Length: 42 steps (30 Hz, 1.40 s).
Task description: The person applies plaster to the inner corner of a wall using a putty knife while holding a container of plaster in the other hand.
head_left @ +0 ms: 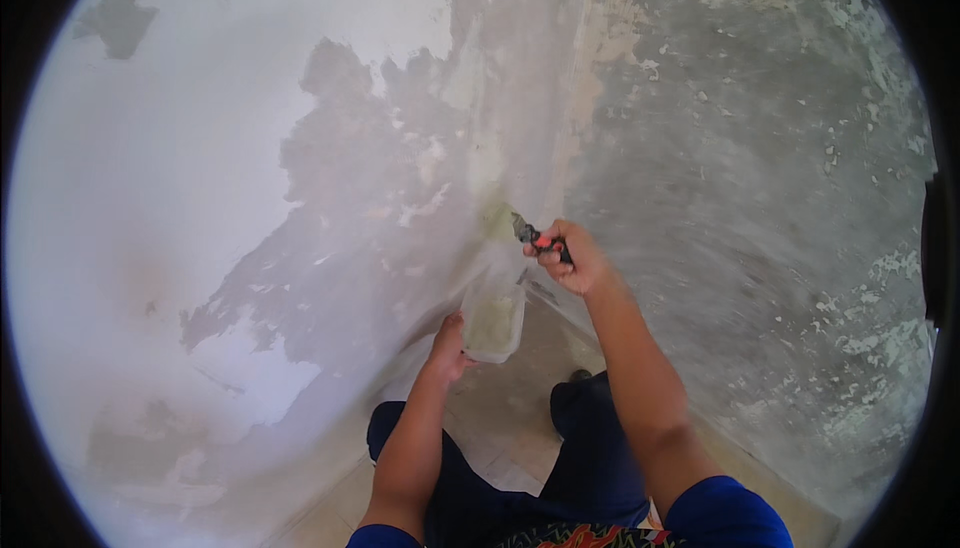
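Observation:
My right hand (pixel 567 253) is wrapped round the black and red handle of a putty knife (pixel 540 240), slightly right of center. The knife's metal blade points up-left at a pale greenish patch (pixel 496 218) in the wall corner; whether it touches the wall I cannot tell. Lower down, my left hand (pixel 450 346) grips a translucent plastic tub (pixel 492 323) at its left side and bottom. A pale greenish material shows inside the tub. The fingers of that hand are partly hidden behind the tub.
Two walls meet at the middle: the left one (pixel 170 178) has white coating with bare grey areas, the right one (pixel 760 188) is mottled grey with flaking spots. My knees in dark trousers are below, over a beige tiled floor (pixel 500 473).

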Each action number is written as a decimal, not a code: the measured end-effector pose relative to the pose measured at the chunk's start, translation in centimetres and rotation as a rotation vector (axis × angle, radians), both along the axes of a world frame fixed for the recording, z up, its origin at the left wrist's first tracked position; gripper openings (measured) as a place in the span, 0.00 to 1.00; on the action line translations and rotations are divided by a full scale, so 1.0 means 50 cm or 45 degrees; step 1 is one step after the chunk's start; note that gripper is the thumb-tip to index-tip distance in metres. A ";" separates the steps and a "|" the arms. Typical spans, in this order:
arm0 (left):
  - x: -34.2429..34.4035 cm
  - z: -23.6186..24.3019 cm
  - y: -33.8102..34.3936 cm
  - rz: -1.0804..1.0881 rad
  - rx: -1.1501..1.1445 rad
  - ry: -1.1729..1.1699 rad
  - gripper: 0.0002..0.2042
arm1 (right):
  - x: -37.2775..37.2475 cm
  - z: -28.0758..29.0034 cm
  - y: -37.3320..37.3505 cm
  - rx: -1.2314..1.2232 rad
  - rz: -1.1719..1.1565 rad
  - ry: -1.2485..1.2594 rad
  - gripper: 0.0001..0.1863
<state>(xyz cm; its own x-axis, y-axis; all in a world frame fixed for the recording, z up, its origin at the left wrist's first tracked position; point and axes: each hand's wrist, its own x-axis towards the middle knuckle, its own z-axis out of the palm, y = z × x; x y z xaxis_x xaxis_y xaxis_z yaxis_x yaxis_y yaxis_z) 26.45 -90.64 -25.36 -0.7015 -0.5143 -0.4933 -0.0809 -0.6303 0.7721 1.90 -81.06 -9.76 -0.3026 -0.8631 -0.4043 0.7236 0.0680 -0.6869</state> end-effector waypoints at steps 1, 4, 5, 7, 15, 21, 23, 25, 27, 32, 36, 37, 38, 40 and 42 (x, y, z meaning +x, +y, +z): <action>0.004 -0.009 -0.001 -0.042 -0.006 0.026 0.23 | -0.017 0.013 -0.008 -0.020 0.055 -0.089 0.13; 0.001 -0.015 -0.011 -0.011 -0.026 -0.079 0.24 | -0.022 0.072 -0.014 -0.053 0.113 -0.166 0.12; -0.001 -0.010 -0.010 -0.020 -0.026 -0.072 0.24 | -0.019 0.086 -0.012 -0.054 0.115 -0.154 0.10; -0.006 -0.004 -0.003 -0.014 0.013 -0.027 0.24 | -0.009 0.110 -0.005 -0.053 0.114 -0.135 0.09; -0.001 -0.011 -0.021 -0.020 -0.040 0.028 0.27 | 0.111 0.147 0.040 -0.017 0.052 0.460 0.11; 0.000 -0.010 -0.017 0.040 -0.106 -0.052 0.29 | 0.109 0.063 0.092 -0.359 0.130 0.278 0.31; 0.011 0.002 -0.019 0.040 -0.132 -0.072 0.29 | 0.089 0.022 0.108 -0.550 0.179 0.084 0.34; 0.029 0.003 -0.013 0.035 -0.078 -0.059 0.28 | 0.072 -0.037 0.111 -0.583 0.079 0.037 0.35; 0.040 0.043 0.029 0.095 -0.088 -0.063 0.28 | 0.051 -0.105 0.111 -0.585 -0.085 0.004 0.35; 0.100 -0.006 0.026 0.235 -0.108 0.125 0.26 | 0.109 -0.194 0.049 -0.536 -0.282 0.052 0.35; 0.125 -0.095 0.037 0.163 -0.132 0.013 0.28 | 0.236 -0.203 -0.024 -0.324 -0.526 0.240 0.36; 0.121 -0.115 0.025 0.065 -0.216 0.088 0.28 | 0.251 -0.231 -0.038 -0.343 -0.535 0.297 0.35; 0.109 -0.118 0.029 0.053 -0.209 0.099 0.28 | 0.262 -0.254 -0.056 -0.339 -0.546 0.310 0.35; 0.093 -0.108 0.036 0.132 -0.019 -0.023 0.25 | 0.294 -0.268 -0.103 -0.125 -0.590 0.951 0.39; 0.122 -0.138 0.015 0.172 -0.025 -0.142 0.25 | 0.360 -0.246 -0.150 -0.214 -0.552 1.037 0.40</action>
<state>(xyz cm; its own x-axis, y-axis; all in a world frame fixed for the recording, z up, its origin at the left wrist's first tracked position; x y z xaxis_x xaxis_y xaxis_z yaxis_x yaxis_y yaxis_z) 32.55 -89.87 -32.27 -0.5667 -0.6106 -0.5532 -0.0824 -0.6260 0.7754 19.89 -88.57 -22.08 -0.7465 -0.6365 0.1938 -0.0460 -0.2412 -0.9694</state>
